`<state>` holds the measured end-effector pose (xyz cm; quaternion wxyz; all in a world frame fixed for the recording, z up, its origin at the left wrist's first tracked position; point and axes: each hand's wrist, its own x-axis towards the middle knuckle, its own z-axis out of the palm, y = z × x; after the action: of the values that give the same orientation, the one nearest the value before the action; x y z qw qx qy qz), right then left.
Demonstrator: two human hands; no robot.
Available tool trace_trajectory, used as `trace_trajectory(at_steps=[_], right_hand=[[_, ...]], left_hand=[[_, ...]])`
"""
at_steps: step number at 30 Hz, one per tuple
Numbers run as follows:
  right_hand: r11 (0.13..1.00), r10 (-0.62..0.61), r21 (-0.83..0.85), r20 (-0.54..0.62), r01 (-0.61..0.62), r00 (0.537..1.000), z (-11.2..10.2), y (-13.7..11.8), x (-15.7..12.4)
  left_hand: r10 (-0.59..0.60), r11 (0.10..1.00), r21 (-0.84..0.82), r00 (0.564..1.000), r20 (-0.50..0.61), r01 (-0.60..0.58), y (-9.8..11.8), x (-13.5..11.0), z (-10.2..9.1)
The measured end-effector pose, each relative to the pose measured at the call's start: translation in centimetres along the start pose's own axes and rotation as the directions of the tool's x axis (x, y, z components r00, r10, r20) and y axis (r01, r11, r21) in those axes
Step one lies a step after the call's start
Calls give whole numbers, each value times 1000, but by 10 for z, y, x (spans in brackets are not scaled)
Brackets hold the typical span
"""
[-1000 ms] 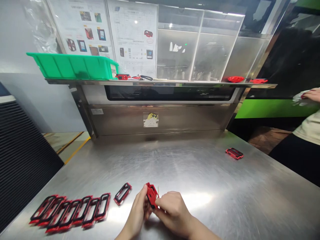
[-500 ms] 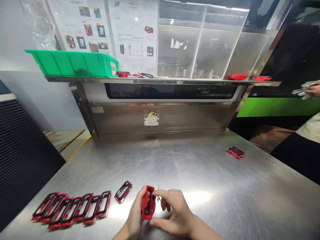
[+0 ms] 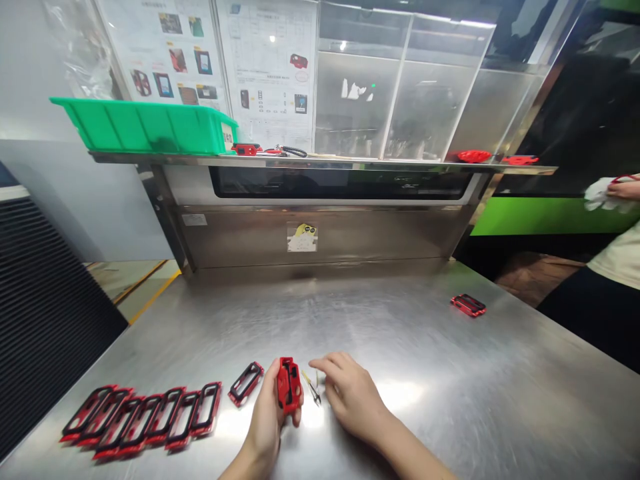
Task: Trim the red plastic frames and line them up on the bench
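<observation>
My left hand [image 3: 267, 407] grips a red plastic housing [image 3: 289, 387] with black parts inside, held upright above the metal table. My right hand [image 3: 353, 397] is off the housing, to its right, with the index finger stretched out and nothing visible in it. Between the hands lies a thin pointed tool [image 3: 313, 392] with pale yellowish ends, too small to name. One red and black frame [image 3: 246, 383] rests just left of my left hand. Farther left, several similar frames [image 3: 170, 417] lie in an overlapping row.
Another red and black piece [image 3: 469, 305] sits at the table's right side. Above the back of the table runs a shelf [image 3: 350, 162] with a green bin [image 3: 150, 127] and red parts [image 3: 474, 156]. At the right edge, a person's hand [image 3: 623, 190] holds white cloth or gloves.
My right hand has come off the housing and moved slightly right. My left hand has raised the housing a little and turned it, and the pointed tool shows more fully.
</observation>
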<state>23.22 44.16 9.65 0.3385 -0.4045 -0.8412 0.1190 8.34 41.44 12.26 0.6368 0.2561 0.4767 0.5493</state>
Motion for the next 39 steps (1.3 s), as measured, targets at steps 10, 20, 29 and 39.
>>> trace_trajectory(at_steps=[10, 20, 29, 39], right_hand=[[991, 43, -129, 155, -23, 987, 10, 3, -2], [989, -76, -133, -32, 71, 997, 33, 11, 0], [961, 21, 277, -24, -14, 999, 6, -2, 4], [544, 344, 684, 346, -486, 873, -5, -1, 10]], left_hand=[[17, 998, 62, 997, -78, -12, -6, 7, -7], [-184, 983, 29, 981, 56, 183, -27, 23, -15], [-159, 985, -46, 978, 133, 166, -15, 15, -12], [-157, 987, -9, 986, 51, 158, 2, -3, 0]])
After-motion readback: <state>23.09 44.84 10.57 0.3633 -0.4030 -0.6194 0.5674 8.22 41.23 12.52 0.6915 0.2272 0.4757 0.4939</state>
